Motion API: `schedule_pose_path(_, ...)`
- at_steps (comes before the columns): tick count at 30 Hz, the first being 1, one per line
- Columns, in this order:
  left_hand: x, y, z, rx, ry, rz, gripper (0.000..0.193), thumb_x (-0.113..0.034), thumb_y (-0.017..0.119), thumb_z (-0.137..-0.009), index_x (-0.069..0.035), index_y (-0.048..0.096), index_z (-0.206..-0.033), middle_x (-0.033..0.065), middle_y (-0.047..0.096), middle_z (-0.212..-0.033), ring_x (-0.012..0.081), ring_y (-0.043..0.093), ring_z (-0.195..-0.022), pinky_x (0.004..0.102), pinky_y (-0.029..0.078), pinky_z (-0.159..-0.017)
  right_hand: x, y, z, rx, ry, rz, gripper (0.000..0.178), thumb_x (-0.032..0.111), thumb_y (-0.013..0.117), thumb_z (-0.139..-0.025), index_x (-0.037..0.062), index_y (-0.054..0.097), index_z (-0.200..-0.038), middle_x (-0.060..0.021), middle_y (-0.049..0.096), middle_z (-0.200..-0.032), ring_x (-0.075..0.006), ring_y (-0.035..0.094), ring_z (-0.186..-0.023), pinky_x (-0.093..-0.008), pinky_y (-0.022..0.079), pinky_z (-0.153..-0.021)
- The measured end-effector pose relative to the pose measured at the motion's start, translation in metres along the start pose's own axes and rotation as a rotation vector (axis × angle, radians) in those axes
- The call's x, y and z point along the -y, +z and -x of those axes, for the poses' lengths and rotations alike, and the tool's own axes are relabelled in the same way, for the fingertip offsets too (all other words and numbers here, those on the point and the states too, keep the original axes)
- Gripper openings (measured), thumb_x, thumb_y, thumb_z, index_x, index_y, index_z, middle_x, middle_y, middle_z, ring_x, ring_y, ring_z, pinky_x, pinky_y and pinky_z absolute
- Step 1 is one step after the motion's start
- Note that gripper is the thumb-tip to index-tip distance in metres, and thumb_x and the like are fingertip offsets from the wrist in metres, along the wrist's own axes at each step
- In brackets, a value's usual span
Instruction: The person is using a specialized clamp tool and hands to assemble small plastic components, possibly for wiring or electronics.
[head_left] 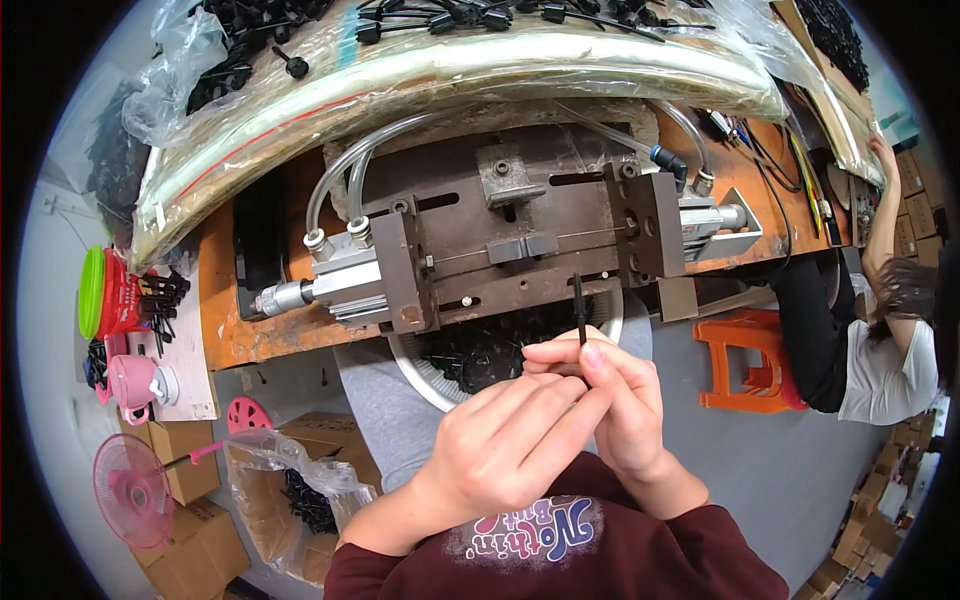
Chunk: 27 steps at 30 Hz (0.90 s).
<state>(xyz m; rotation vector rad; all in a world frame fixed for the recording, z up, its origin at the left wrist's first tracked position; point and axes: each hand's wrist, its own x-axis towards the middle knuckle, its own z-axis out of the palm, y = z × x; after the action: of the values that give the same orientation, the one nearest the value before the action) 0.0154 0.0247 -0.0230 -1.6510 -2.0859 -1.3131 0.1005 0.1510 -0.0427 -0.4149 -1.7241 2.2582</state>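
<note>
My right hand (628,405) is closed, its thumb and fingers pinching a thin black rod (580,308) that stands up toward the machine. Close against it, my left hand (505,440) has its fingers drawn together near the rod's lower end. What those left fingertips grip, if anything, is hidden. Just beyond the hands lies the dark metal fixture (480,285), with a small split block (522,249) on a thin bar at its middle. Below the fixture, a white round tub (412,375) holds many black pieces and sits between my legs.
Pneumatic cylinders (350,285) with clear hoses flank the fixture on an orange wooden bench (225,310). Black stemmed parts (440,18) lie on plastic-wrapped material at the back. At the right, another person (890,350) works near an orange stool (740,360). A pink fan (133,490) and cartons stand left.
</note>
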Motion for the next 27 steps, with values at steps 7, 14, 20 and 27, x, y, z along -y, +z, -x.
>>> schedule_pose_path(7, -0.007, -0.015, 0.010, 0.131, -0.155, 0.192, 0.040, -0.001, 0.084, -0.067, -0.003, 0.074, -0.105, 0.0080, 0.066, -0.095, 0.0207, 0.069, -0.078, 0.0306, 0.058, -0.065, 0.011, -0.015, -0.011, -0.043, 0.121, -0.264, 0.037, 0.024, 0.044, -0.104, -0.0039, 0.066, -0.116, -0.0072, 0.066, -0.081, -0.0069, 0.053, -0.057, -0.0201, 0.040, -0.053)
schedule_pose_path(14, -0.008, -0.011, 0.022, 0.111, -0.175, 0.246, 0.031, -0.002, 0.085, -0.068, 0.001, 0.072, -0.096, 0.0166, 0.062, -0.121, 0.0179, 0.070, -0.081, 0.0287, 0.058, -0.067, 0.014, -0.018, -0.013, -0.048, 0.088, -0.290, 0.021, 0.015, 0.059, -0.099, -0.0032, 0.069, -0.101, -0.0052, 0.064, -0.075, -0.0059, 0.051, -0.051, -0.0201, 0.039, -0.046)
schedule_pose_path(20, -0.010, -0.012, 0.019, 0.095, -0.141, 0.180, 0.029, -0.007, 0.086, -0.066, -0.002, 0.074, -0.091, 0.0151, 0.068, -0.118, 0.0172, 0.071, -0.076, 0.0272, 0.057, -0.065, 0.012, -0.014, -0.010, -0.125, 0.020, -0.217, 0.018, 0.015, 0.059, -0.099, -0.0018, 0.066, -0.096, -0.0073, 0.066, -0.077, -0.0064, 0.054, -0.052, -0.0197, 0.040, -0.046)
schedule_pose_path(27, -0.010, -0.017, 0.024, 0.086, -0.068, 0.198, 0.031, -0.010, 0.087, -0.063, 0.001, 0.073, -0.088, 0.0165, 0.071, -0.112, 0.0239, 0.073, -0.078, 0.0310, 0.060, -0.066, 0.007, -0.017, -0.011, -0.163, -0.036, -0.214, 0.020, 0.016, 0.053, -0.102, -0.0020, 0.059, -0.094, -0.0130, 0.067, -0.073, -0.0086, 0.055, -0.046, -0.0194, 0.041, -0.044)
